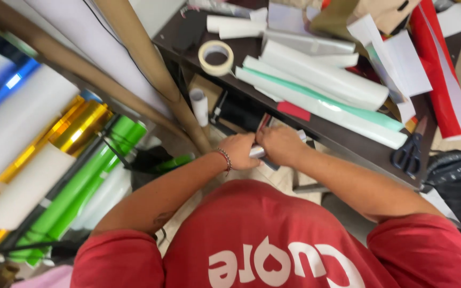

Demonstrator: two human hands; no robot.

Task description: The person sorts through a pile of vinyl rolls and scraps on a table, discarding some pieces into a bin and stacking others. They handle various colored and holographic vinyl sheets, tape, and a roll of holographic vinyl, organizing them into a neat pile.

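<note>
Two hands meet at the near edge of a dark table, and most of what they grip is hidden under the fingers. The left hand, with a beaded bracelet on its wrist, is curled shut around a small pale roll; only a short whitish stretch of it shows in the gap between the two hands. The right hand is closed over the other end of the same roll, knuckles up, so its fingertips cannot be seen. Whether the roll is paper or film is hard to tell. It lies level, just below the table edge and in front of the person's red shirt.

On the table, well beyond the hands, lie long rolls of smooth white film, one with a mint-green face. A ring of cream masking tape lies flat near the far left corner. Black-handled scissors rest near the right end, beside a glossy red roll that is cut off at the top. To the left, slanted racks hold shiny gold, bright green and white rolls, their ends out of frame, with brown cardboard tubes crossing above them.
</note>
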